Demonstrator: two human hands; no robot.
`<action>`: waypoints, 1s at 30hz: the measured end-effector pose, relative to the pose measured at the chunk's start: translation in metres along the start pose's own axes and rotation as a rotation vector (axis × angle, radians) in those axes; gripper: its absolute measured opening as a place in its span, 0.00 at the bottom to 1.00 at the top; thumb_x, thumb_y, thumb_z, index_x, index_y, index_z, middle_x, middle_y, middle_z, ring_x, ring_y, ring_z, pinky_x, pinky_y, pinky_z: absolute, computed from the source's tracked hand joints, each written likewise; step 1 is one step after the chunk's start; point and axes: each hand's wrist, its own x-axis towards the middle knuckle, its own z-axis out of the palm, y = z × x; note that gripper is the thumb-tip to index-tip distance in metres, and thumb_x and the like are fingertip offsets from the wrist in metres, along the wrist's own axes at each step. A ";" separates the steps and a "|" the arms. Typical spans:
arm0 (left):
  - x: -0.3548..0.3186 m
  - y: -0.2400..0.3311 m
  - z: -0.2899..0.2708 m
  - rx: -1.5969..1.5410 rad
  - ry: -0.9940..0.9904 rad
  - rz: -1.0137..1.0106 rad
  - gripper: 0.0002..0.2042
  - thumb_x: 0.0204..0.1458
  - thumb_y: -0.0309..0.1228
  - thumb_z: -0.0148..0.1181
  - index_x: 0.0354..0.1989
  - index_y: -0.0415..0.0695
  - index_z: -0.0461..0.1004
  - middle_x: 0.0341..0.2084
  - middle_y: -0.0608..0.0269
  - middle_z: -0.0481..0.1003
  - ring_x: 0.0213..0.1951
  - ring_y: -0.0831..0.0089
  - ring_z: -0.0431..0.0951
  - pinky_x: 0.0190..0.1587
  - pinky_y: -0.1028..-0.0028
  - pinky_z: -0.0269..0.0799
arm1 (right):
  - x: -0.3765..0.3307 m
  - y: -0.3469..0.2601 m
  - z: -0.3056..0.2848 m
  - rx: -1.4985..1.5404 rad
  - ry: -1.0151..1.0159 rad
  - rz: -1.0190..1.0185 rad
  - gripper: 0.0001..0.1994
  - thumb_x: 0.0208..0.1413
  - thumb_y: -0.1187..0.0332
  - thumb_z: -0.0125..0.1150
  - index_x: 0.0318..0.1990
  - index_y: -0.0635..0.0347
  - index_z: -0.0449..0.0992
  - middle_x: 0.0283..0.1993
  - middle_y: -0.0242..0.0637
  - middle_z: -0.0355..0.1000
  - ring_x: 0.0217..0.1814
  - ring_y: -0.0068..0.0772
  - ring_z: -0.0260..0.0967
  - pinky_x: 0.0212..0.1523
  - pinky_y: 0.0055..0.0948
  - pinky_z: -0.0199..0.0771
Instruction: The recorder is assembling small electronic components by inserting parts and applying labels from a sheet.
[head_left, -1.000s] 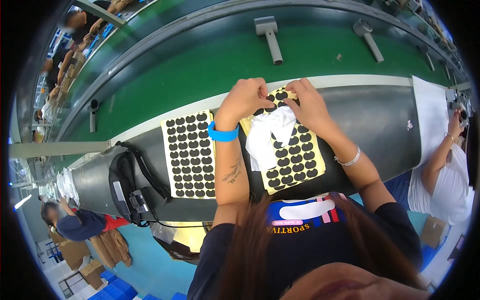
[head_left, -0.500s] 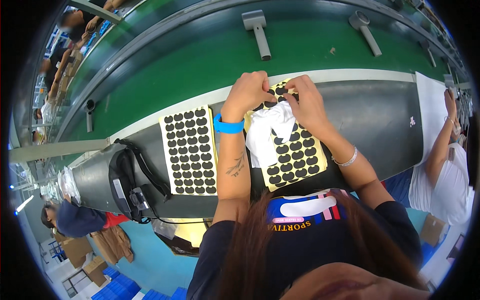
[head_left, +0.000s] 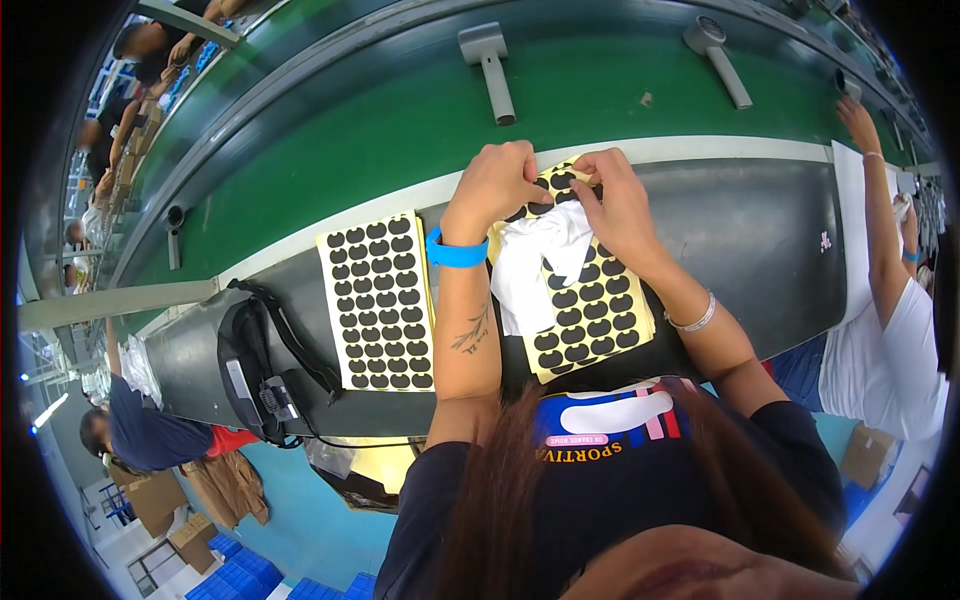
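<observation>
- Leftward along the green belt (head_left: pixel 350 150), a grey handled unit (head_left: pixel 495 88) has slid; both hands have barely moved.
- Thumb and fingertips of the left hand (head_left: pixel 495 187) nearly meet; the right hand (head_left: pixel 617 203) curls loosely opposite. Whether either grips anything, I can't tell.
- Beneath them lie yellow sticker sheets (head_left: pixel 598 328), partly under white cloth (head_left: pixel 538 265).
- Light and bendy, I'd judge, probably tacky; best held by the bare margin.

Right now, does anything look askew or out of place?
A crumpled white cloth lies over the right stack of sheets, hiding part of its even pattern; a stray scrap lies on the green belt.
</observation>
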 end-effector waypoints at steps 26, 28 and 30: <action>0.185 0.112 0.073 0.282 0.294 0.846 0.11 0.44 0.20 0.55 0.38 0.40 0.70 0.39 0.52 0.72 0.36 0.51 0.75 0.39 0.60 0.73 | 0.012 0.051 -0.002 0.821 0.431 0.234 0.08 0.60 0.75 0.51 0.45 0.58 0.62 0.29 0.28 0.63 0.29 0.15 0.60 0.29 0.17 0.61; 0.200 0.129 0.091 0.318 0.279 0.900 0.10 0.45 0.19 0.53 0.38 0.41 0.70 0.40 0.53 0.71 0.37 0.51 0.75 0.40 0.59 0.73 | 0.014 0.053 -0.006 0.895 0.424 0.262 0.09 0.59 0.77 0.50 0.45 0.59 0.61 0.27 0.27 0.61 0.28 0.14 0.58 0.26 0.17 0.58; 0.211 0.140 0.105 0.418 0.090 0.847 0.18 0.45 0.18 0.52 0.46 0.44 0.69 0.45 0.56 0.70 0.41 0.52 0.76 0.41 0.60 0.74 | 0.013 0.049 -0.004 0.831 0.442 0.259 0.09 0.58 0.77 0.51 0.45 0.60 0.62 0.28 0.28 0.61 0.28 0.15 0.59 0.28 0.18 0.61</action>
